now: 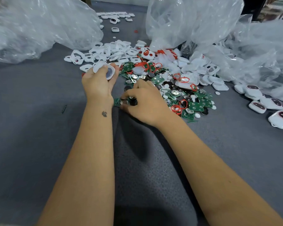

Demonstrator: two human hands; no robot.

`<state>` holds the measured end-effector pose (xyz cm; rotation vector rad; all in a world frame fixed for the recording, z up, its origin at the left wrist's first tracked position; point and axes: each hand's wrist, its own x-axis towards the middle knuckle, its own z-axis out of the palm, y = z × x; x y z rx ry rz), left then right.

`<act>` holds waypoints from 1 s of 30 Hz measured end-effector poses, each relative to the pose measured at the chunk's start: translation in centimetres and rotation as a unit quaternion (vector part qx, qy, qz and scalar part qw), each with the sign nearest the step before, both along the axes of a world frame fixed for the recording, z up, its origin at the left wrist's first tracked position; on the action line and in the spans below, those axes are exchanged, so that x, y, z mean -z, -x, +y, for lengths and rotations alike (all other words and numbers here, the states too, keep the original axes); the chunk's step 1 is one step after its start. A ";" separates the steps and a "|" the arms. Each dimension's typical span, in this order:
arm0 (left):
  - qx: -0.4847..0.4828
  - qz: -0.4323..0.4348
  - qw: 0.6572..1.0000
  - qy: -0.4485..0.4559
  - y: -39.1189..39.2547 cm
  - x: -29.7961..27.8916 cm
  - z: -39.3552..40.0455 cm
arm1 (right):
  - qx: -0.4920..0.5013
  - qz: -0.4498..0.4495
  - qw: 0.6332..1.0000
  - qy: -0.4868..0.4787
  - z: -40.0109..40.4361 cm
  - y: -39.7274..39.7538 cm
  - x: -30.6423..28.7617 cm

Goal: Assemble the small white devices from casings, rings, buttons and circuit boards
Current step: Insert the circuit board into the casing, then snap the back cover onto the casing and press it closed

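Cupping a white casing [104, 70] in left hand [97, 84]; pinching a green circuit board [121, 101] under right hand [144, 101] fingertips. Risking dragging neighbouring boards from the pile [167, 88] just beyond that pinch.

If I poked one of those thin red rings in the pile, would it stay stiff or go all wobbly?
Probably wobbly: the red rings look thin and some are squashed out of round, so they likely bend easily. They seem very light, and would probably slide or snag on the green circuit boards rather than roll.
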<state>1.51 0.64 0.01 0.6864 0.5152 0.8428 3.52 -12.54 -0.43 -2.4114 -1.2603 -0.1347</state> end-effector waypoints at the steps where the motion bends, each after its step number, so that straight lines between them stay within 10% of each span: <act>1: 0.005 0.002 1.000 0.001 0.0 0.0 -0.1 | -0.009 0.013 1.000 -0.007 -0.1 -0.1 -0.2; 8: 0.029 0.018 0.999 0.003 -0.3 -0.1 -0.5 | 0.009 0.094 0.994 -0.055 -2.0 -0.3 -0.8; 15: 0.033 0.009 0.999 0.033 -0.3 -0.1 -0.5 | 0.084 -0.085 0.993 0.008 -0.2 1.1 0.4; 25: 0.020 -0.011 0.998 0.058 -0.1 -0.2 -0.4 | 0.039 0.127 0.991 -0.032 -3.4 -1.6 -1.7; 30: 0.018 0.014 0.999 0.038 -0.6 0.1 -0.6 | 0.119 0.051 0.991 -0.025 -0.8 -1.7 -0.2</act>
